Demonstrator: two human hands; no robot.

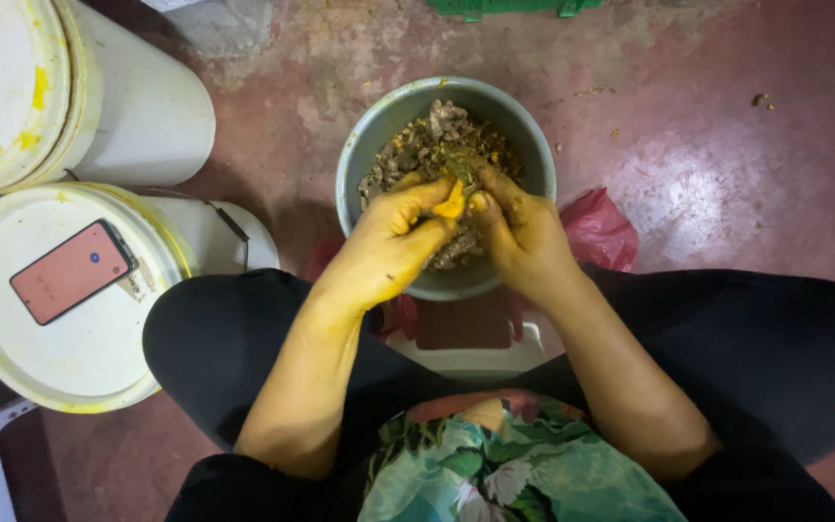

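Turmeric-like yellow piece (451,204) sits pinched between my two hands, right over the grey metal bowl (371,145) that rests on the reddish floor (707,174) between my knees. From what I can see, the bowl is well filled with brownish peelings and root scraps (417,145), so I judge a good deal of the work is done — how much remains I cannot tell, since no unpeeled stock shows in view. My left hand (388,246) curls around the piece from the left, fingers bent and closed on it, thumb on top. My right hand (524,237) meets it from the other side, fingertips pressed to the same piece, also closed in a grip. Both hands are stained deep yellow up to the wrists, and both forearms angle inward from my lap. To my left stand two white lidded buckets — a phone (71,272) with a reddish screen lies on the nearer lid (41,358). A pink plastic bag (599,230) is just beside the bowl.
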